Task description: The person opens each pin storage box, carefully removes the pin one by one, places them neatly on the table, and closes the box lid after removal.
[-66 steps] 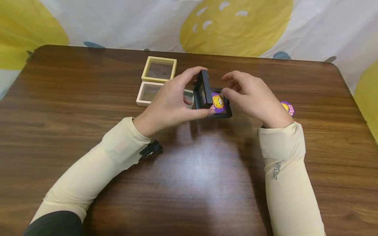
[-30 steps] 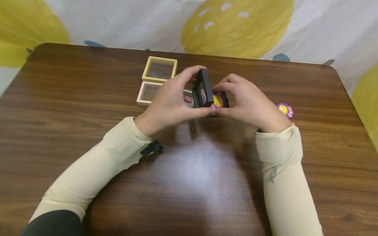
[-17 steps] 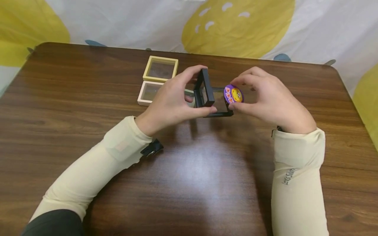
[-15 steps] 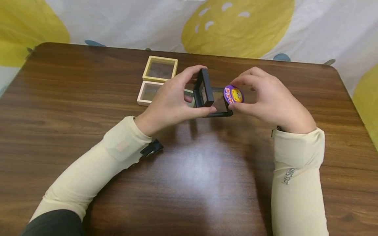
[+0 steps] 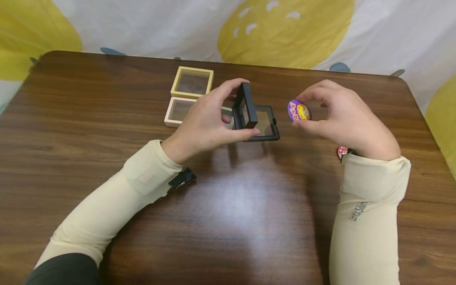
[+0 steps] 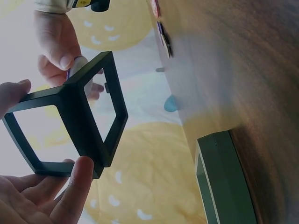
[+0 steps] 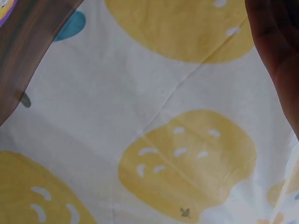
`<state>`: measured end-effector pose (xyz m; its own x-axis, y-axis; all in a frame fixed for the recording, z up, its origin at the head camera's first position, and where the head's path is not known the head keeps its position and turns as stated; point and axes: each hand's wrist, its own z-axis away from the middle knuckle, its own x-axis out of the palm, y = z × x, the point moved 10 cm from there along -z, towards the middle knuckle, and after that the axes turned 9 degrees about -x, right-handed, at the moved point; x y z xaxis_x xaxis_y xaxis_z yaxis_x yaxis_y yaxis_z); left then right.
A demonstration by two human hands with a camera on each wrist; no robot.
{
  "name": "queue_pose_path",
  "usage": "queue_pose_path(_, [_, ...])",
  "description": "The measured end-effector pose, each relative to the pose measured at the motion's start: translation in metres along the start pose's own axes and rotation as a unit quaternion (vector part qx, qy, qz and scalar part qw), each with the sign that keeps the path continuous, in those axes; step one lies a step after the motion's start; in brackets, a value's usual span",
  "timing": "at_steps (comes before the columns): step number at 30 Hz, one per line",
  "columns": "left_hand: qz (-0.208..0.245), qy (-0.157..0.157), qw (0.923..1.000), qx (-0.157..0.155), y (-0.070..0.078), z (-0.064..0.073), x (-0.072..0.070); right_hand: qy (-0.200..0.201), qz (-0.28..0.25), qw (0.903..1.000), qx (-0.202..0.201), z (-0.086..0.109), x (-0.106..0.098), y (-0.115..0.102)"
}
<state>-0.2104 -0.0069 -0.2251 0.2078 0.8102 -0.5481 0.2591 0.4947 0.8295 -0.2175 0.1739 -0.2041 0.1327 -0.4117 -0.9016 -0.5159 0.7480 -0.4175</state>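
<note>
A black hinged display frame (image 5: 251, 113) with clear windows stands unfolded, one half upright and the other lying lower to its right. My left hand (image 5: 204, 124) grips the upright half between thumb and fingers; the left wrist view shows both empty windows of the frame (image 6: 81, 121). To the right, my right hand (image 5: 350, 116) pinches a round purple badge (image 5: 300, 111) with a yellow cartoon face and lettering, apart from the frame. In the right wrist view only an edge of the right hand (image 7: 280, 60) shows.
Left of the frame, a yellow frame (image 5: 192, 95) and a white frame (image 5: 173, 124) lie on the wooden table (image 5: 228, 221). A green frame (image 6: 226, 177) is mostly hidden behind my left hand in the head view. Near the right wrist lies a red badge (image 5: 342, 152).
My right hand has pinched the purple badge, lifted it out of the black frame and carried it right. The left hand holds still. Another purple badge on the table is now covered by the right hand.
</note>
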Motion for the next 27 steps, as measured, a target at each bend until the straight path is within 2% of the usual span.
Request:
queue_pose_path(8, [-0.010,0.000,0.9999,-0.005,-0.002,0.001,0.000,-0.009,-0.028,0.9964,0.079,0.016,-0.007,0.028])
queue_pose_path(19, [-0.018,0.000,0.9998,-0.010,-0.004,0.001,-0.001,-0.029,-0.024,0.9951,0.092,0.018,-0.005,0.034])
queue_pose_path(27, [-0.015,0.002,0.9998,-0.009,-0.003,0.001,-0.002,-0.031,-0.021,0.9915,0.125,0.032,-0.009,0.055])
